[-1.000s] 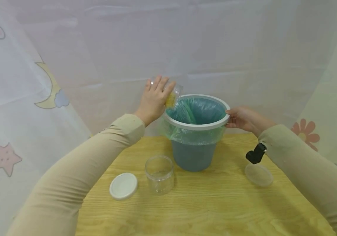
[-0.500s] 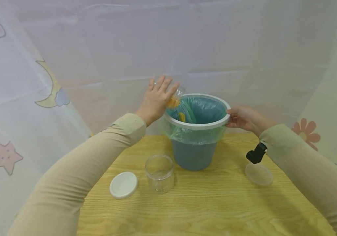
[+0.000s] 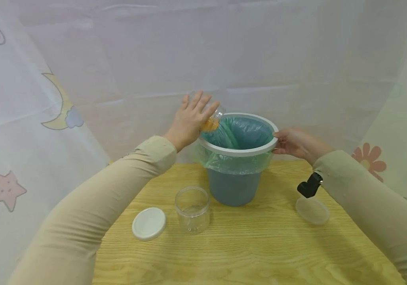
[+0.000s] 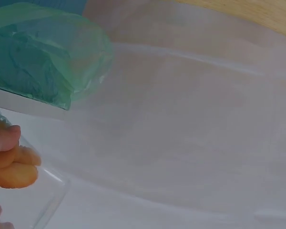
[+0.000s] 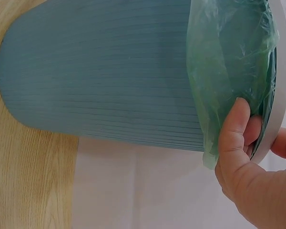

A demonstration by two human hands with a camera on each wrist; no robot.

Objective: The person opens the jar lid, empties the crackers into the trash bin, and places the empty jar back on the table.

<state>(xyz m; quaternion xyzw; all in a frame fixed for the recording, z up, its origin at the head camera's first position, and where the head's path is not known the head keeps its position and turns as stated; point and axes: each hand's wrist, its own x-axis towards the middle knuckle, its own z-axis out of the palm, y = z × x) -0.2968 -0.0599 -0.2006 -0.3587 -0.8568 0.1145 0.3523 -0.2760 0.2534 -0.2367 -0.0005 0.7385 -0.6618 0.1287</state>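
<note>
My left hand (image 3: 191, 118) grips a clear jar (image 4: 52, 202), tipped mouth-down toward the left side of the bin's rim. Rounded orange pieces (image 4: 15, 175), like small biscuits, lie inside it, partly hidden by the fingers in the left wrist view. The blue-grey bin (image 3: 233, 188) stands upright, lined with a green plastic bag (image 3: 239, 164) folded out over its edge under a white rim ring (image 3: 239, 152). On the far side from the jar, my right hand (image 3: 296, 144) pinches that rim, thumb above and curled fingers below, against the bag.
A second clear jar (image 3: 193, 215), without a lid, is on the wooden table (image 3: 246, 253) in front of the bin. Left of it lies a white lid (image 3: 149, 224). Under the right forearm is a translucent disc-shaped lid (image 3: 312, 211). A printed cloth backdrop (image 3: 146, 59) hangs close behind.
My left hand has edged right, tilting the jar further over the bin. A yellow piece seen dropping inside the bin half a second ago is out of sight now. The right hand stays put.
</note>
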